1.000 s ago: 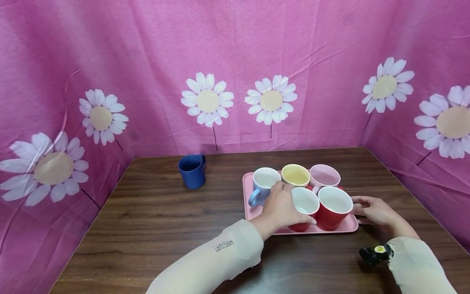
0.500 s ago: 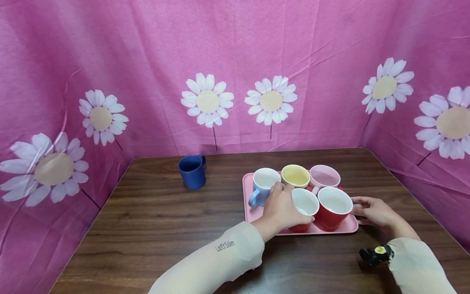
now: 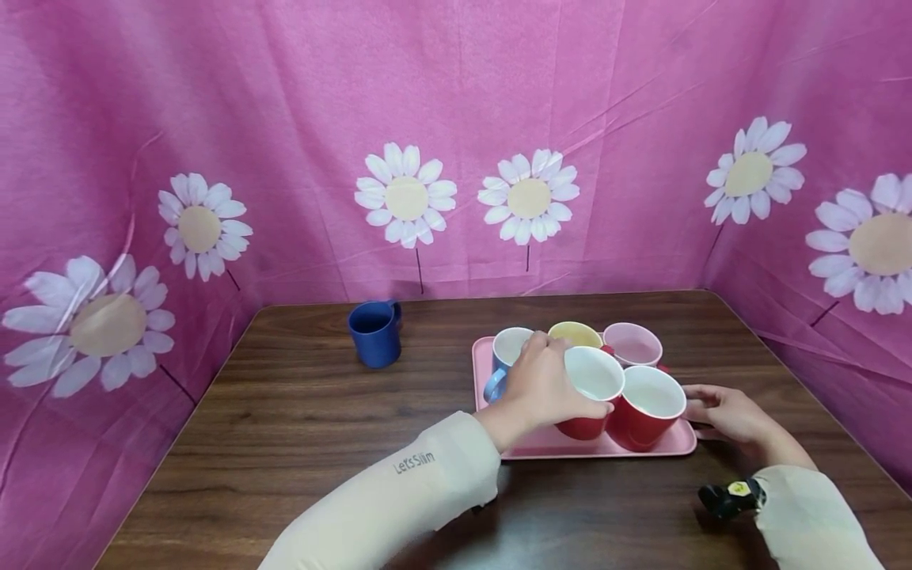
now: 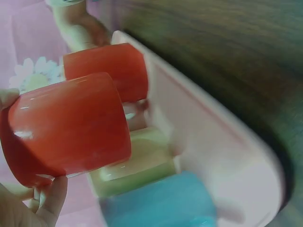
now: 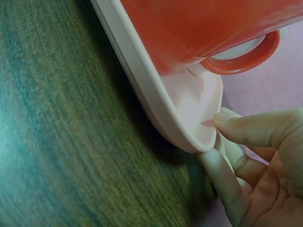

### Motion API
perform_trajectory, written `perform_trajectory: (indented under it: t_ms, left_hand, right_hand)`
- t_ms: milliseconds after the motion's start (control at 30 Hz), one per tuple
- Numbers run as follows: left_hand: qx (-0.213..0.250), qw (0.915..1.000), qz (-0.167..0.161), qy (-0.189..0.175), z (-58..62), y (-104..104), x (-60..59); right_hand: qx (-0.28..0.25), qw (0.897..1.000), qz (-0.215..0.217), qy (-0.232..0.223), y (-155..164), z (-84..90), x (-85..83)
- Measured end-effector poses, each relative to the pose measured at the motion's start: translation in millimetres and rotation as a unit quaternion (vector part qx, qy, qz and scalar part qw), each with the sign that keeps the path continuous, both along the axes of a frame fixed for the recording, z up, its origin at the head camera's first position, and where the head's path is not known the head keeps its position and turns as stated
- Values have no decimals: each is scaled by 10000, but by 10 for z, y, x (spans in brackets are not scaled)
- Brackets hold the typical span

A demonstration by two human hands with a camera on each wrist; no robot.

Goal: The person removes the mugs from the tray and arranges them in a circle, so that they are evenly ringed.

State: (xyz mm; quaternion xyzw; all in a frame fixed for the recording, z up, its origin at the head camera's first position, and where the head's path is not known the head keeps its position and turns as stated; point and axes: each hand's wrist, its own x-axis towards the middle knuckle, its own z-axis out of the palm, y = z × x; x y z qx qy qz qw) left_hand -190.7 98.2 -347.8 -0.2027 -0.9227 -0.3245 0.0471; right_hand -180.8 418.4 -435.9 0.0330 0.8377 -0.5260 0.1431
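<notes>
My left hand (image 3: 539, 385) grips a red mug (image 3: 586, 428) with a white inside, fingers on its far side and thumb at the front. In the left wrist view this red mug (image 4: 71, 130) is raised off the pink tray (image 3: 530, 446). My right hand (image 3: 737, 418) is at the tray's right end; in the right wrist view the thumb and fingers (image 5: 229, 126) pinch the tray's rim. A second red mug (image 3: 634, 425) stands on the tray beside the held one. Behind them are a light blue mug (image 3: 501, 362), a yellow mug (image 3: 574, 333) and a pink mug (image 3: 633, 345).
A dark blue mug (image 3: 376, 342) stands apart on the wooden table (image 3: 299, 419), toward the back left. A pink cloth (image 3: 306, 103) printed with daisies hangs behind and along both sides. A black strap mount (image 3: 730, 499) sits at my right wrist.
My left hand has lifted the red mug upward from the tray and tilted it slightly. My right hand has stayed at the tray's right edge.
</notes>
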Motion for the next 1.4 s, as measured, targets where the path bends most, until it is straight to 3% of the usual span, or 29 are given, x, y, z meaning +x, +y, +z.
perform_trajectory:
  t_ms: [233,400,633,1033,1400]
  left_hand:
    - [350,9991,-258,15,256,-84,-16]
    - [141,9995,-228,180,394,-168,-48]
    - [264,9995,-152,102,536,-376,-122]
    - [401,9989,185,148,655,-942,-361]
    - [513,9961,573,441,644,-1524,-509]
  right_hand:
    - [51,9999,-103,-24,-29,12,12]
    - [81,9999,-84,-16,-40,8,21]
    - [71,9999,-92,-21,-51,15,33]
    - [34,9999,-104,-6,-38,-17,23]
    - [50,9999,-100,-61,-21,21,8]
